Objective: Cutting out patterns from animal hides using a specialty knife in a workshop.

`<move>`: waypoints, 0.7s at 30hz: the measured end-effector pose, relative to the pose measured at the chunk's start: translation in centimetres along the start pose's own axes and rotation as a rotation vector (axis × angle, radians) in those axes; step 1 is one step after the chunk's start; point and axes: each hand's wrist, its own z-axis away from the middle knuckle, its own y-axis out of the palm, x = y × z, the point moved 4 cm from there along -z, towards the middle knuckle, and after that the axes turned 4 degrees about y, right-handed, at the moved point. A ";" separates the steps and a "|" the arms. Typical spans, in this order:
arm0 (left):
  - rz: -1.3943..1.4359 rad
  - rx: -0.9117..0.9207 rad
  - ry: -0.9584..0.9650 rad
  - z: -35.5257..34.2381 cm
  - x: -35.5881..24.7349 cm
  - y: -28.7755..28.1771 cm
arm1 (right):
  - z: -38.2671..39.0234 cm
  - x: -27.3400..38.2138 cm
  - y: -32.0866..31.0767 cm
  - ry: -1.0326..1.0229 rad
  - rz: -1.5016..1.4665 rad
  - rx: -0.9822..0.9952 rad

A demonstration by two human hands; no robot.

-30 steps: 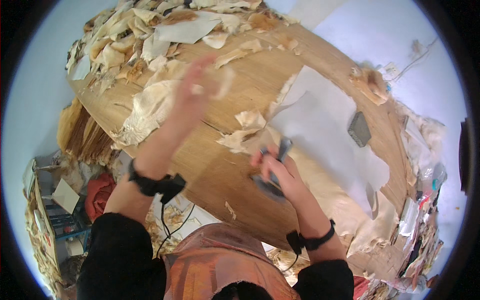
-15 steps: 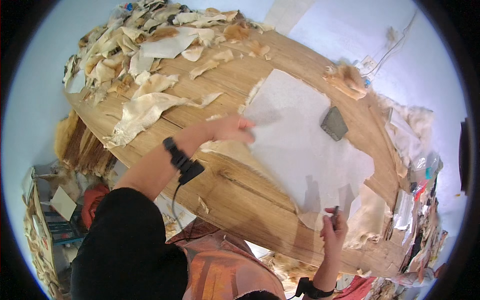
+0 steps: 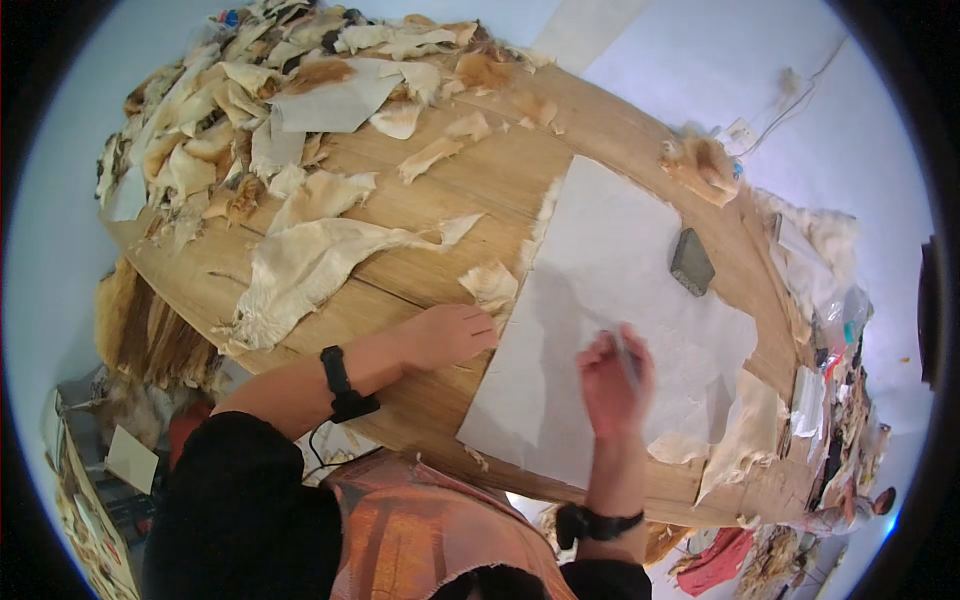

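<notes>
A large white sheet (image 3: pixel 560 370) with an uneven right edge lies spread on the wooden table. My left hand (image 3: pixel 455 336) rests at its left edge, fingers extended and close together, with a small cream hide scrap (image 3: pixel 490 285) just beyond them. Over the middle of the sheet, my right hand (image 3: pixel 612 380) holds a slim pen-like tool (image 3: pixel 630 362), blurred by motion. A grey-green stone block (image 3: pixel 692 262) sits on the sheet's far right part. Pale hide pieces (image 3: pixel 745 430) show by its near right edge.
Hide and fur scraps (image 3: pixel 220 120) are heaped at the table's far left. A long cream hide piece (image 3: pixel 310 265) lies left of my left hand. Tan fur (image 3: pixel 705 168) sits at the far right edge, near a wall socket (image 3: pixel 738 133). Plastic packaging (image 3: pixel 808 400) lies at right.
The sheet now reaches farther left and nearer to me, over bare wood and hide. My left hand has come nearer to me. My right hand has moved up and left over the sheet.
</notes>
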 end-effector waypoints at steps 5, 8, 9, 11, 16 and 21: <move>-0.037 0.046 0.046 -0.6 0.8 -0.6 | -3.9 -7.6 3.3 -0.277 1.106 -0.212; -0.068 0.048 0.051 -0.5 1.2 -0.9 | -4.0 -9.4 3.6 -0.281 1.253 -0.285; -0.062 0.056 0.047 -0.5 1.3 -0.9 | -4.0 -9.8 3.8 -0.281 1.257 -0.296; -0.061 0.047 0.055 -0.4 1.5 -0.8 | -4.0 -10.1 4.5 -0.326 1.402 -0.350; -0.045 -0.002 0.061 -0.6 1.7 -0.4 | -2.5 -11.0 5.1 -0.548 1.554 -0.290; 0.362 0.049 -0.291 -1.1 3.0 -1.0 | -1.9 -11.0 5.1 -0.541 1.626 -0.258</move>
